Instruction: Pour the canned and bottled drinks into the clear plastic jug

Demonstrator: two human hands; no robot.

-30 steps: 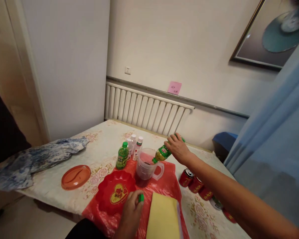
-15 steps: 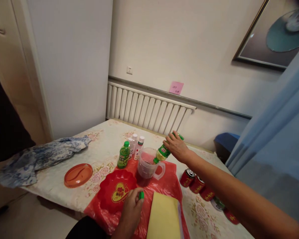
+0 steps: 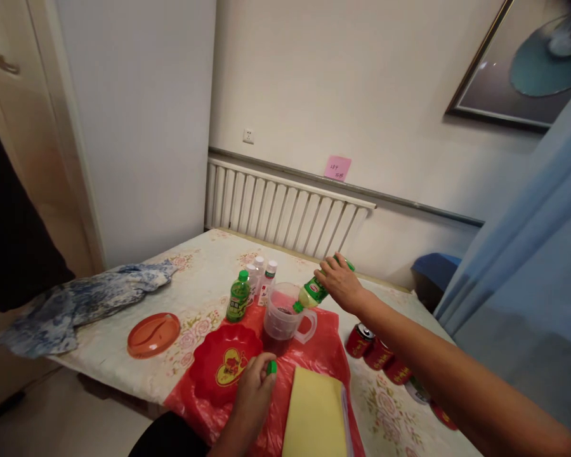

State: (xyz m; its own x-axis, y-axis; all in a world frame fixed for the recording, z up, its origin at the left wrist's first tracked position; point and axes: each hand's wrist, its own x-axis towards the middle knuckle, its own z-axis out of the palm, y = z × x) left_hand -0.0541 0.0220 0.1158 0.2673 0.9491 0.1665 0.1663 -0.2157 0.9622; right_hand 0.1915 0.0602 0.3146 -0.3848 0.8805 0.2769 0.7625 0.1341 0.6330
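My right hand [image 3: 341, 283] grips a green drink bottle [image 3: 314, 292] tilted neck-down over a clear plastic pitcher [image 3: 282, 319], its mouth at the pitcher's rim. The pitcher holds dark red liquid and stands on a red plastic sheet [image 3: 320, 355]. My left hand [image 3: 254, 392] rests on that sheet near the table's front edge, pinching a small green bottle cap [image 3: 271, 367] between its fingertips. Just left of it sits a red heart-patterned dish [image 3: 223, 366].
A second green bottle [image 3: 238, 297] and small white-capped bottles [image 3: 265, 281] stand behind the pitcher. An orange lid [image 3: 153, 334] and a blue patterned cloth [image 3: 83, 303] lie to the left. A yellow pad [image 3: 316, 414] is beside my left hand; several red cans [image 3: 377, 350] line the right.
The view has shifted slightly. The bottle stays tipped over the pitcher, and my left hand keeps the cap in nearly the same spot.
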